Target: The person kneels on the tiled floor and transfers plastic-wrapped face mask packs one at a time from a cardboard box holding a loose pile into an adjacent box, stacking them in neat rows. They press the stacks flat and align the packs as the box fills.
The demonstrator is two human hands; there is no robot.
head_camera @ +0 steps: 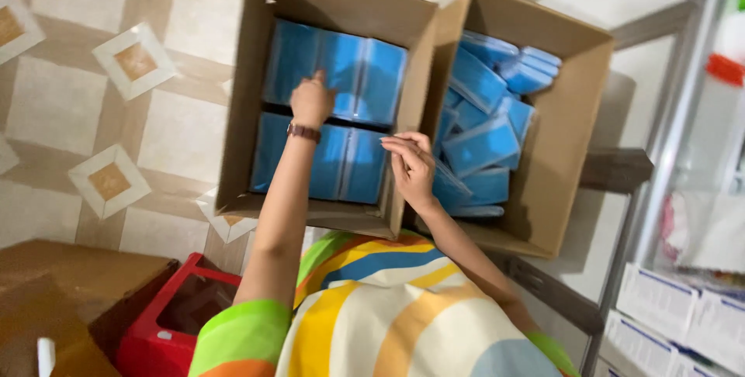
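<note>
Two open cardboard boxes stand side by side on the floor. The left box (pixel 240 98) holds blue packets (pixel 365 74) stacked in neat rows. My left hand (pixel 310 102), a watch on its wrist, presses with closed fingers on the top of those packets, one finger pointing. My right hand (pixel 411 166) hovers over the wall between the two boxes, fingers stretched flat toward the left box, holding nothing. The right box (pixel 570 113) contains loose blue packets (pixel 481 144) piled unevenly.
A red plastic bin (pixel 167 323) and a brown cardboard surface (pixel 70 292) lie at the lower left. A metal shelf frame (pixel 675 129) with white packages (pixel 660 299) stands at the right. The floor (pixel 116 67) is patterned tile.
</note>
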